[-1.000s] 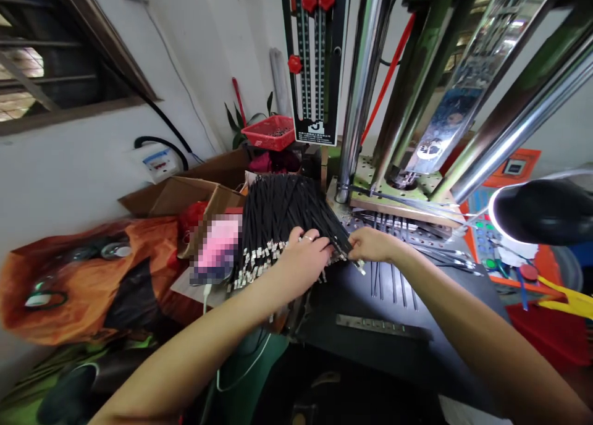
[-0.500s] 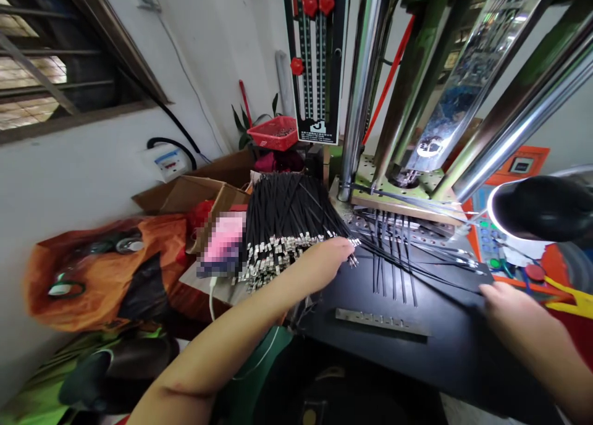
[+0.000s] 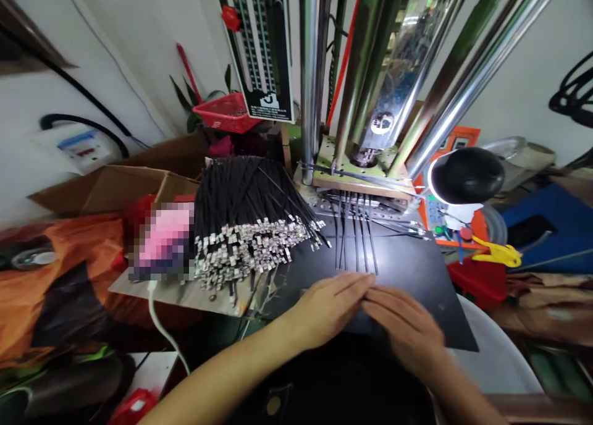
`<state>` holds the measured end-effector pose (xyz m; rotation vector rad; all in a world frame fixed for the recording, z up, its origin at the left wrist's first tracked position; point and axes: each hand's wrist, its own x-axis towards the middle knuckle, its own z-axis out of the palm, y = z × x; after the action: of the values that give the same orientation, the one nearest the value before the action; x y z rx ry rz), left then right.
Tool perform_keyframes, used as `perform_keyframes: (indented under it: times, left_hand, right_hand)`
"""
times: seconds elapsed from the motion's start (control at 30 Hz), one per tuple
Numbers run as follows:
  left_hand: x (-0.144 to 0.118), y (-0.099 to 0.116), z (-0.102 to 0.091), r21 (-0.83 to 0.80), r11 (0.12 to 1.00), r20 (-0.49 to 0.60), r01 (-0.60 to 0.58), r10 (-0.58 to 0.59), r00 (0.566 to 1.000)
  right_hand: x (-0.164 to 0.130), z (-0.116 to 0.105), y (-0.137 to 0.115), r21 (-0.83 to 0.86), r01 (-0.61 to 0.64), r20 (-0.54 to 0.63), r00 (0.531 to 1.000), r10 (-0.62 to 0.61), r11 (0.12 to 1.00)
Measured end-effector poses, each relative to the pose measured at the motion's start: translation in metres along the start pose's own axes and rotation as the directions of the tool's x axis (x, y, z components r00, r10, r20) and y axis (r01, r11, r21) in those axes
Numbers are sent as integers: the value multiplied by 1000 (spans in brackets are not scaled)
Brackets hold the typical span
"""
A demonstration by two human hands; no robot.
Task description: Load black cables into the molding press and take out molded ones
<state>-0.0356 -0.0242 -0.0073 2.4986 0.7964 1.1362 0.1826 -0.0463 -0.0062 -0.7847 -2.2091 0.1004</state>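
Observation:
My left hand (image 3: 331,304) and my right hand (image 3: 407,326) meet at the front of the black work surface (image 3: 417,258). Fingers of both are pressed together with the fingertips touching or overlapping; what they hold, if anything, is hidden. Just beyond the fingertips end several thin black cables (image 3: 356,233), lying side by side and running out from under the machine's base plate (image 3: 343,172). The slotted metal bar seen earlier cannot be made out, as the hands cover that spot. Left of the hands lies a large bundle of black cables (image 3: 245,190) with silvery metal ends.
A press with chrome columns (image 3: 309,85) stands behind. Loose cables with metal tips (image 3: 393,224) lie before its base. A black lamp head (image 3: 467,175) and a yellow-handled tool (image 3: 498,254) are at the right. Cardboard (image 3: 111,187) and a red basket (image 3: 229,111) are at the left.
My left hand has left the cable bundle and my right hand has come in from the right, letting go of a long cable; both now meet over the bar's place. The view has turned right.

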Motion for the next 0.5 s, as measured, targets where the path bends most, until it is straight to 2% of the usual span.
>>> perform_keyframes:
  times: [0.07,0.17,0.27,0.37,0.43,0.5]
  left_hand:
    - [-5,-4,8,6,1000,-61,-10,10,998]
    - [-25,-13,1,59,996,-104,68,-62,993]
    - [-44,-18,-14,46,985,-161,166,-157,974]
    - [-49,-18,-21,-111,949,-230,296,-315,921]
    - [-45,-16,-18,-218,916,-196,336,-378,905]
    - [-40,-15,-10,-268,902,-124,337,-379,917]
  right_hand:
    - [13,19,-9,89,11,-59,998,-6,996]
    - [22,32,-15,181,-69,-99,991,88,981]
    - [18,32,-11,220,-265,-46,959,281,939]
    - [14,30,-4,226,-448,18,890,456,865]
    - [14,30,-1,213,-491,65,870,489,845]
    - [14,33,1,180,-485,101,875,474,856]
